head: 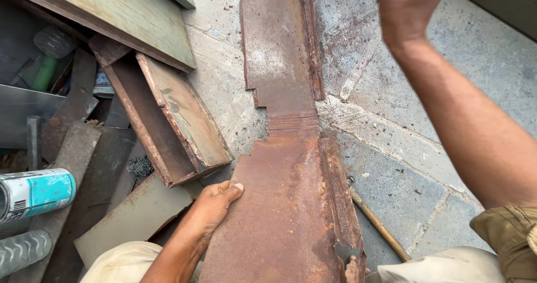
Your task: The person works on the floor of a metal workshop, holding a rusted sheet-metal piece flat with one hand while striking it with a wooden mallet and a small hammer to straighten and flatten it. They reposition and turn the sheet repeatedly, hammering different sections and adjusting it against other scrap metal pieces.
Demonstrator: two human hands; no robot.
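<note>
Grey stone-slab floor w/ rust stains & pale joints, daylight, scrap pile at left: rusty metal offcuts, worn green-grey boards, teal spray can, clear plastic bottle

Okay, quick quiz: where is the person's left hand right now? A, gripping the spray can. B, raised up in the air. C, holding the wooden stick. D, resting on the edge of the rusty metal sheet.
D: the left hand lies on the left edge of the rusty metal sheet, thumb on top, while the right hand is raised above the floor.
</note>
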